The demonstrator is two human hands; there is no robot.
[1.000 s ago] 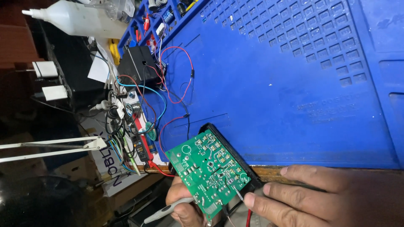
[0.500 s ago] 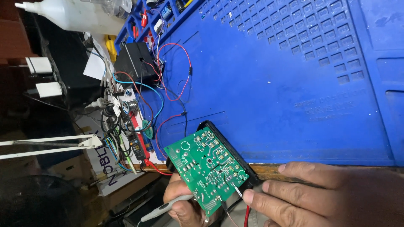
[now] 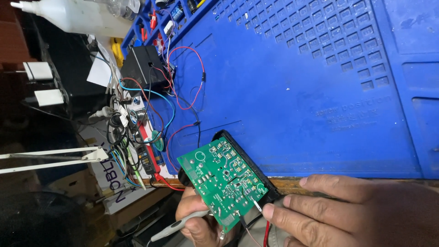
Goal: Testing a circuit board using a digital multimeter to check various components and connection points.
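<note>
- Two hands show at the bottom edge of my head view, both busy with one green circuit board [image 3: 225,182].
- My left hand [image 3: 197,218] sits under the board's lower corner, fingers curled around it from below, with a grey-white probe [image 3: 176,227] running out beneath the thumb (I cannot tell how firmly that probe is pinched).
- My right hand [image 3: 354,215] lies flat along the front edge of the table [image 3: 292,184], fingers stretched toward the board; the forefinger tip presses on a thin metal probe tip [image 3: 254,202] that touches the board near its lower right corner.
- Red and black leads [image 3: 265,231] drop away just below that spot.
- The board is tilted, component side up, and rests against a black casing [image 3: 247,158] that overhangs the edge of the blue work mat [image 3: 292,91].
- Farther left on the mat: a black box [image 3: 144,66] with red, black and blue wires [image 3: 185,68] looping out of it.
- A tangle of cables [image 3: 125,137] hangs off the table's left side, near a white lamp arm [image 3: 50,158].
- Top left, a white squeeze bottle [image 3: 77,16] lies on its side.
</note>
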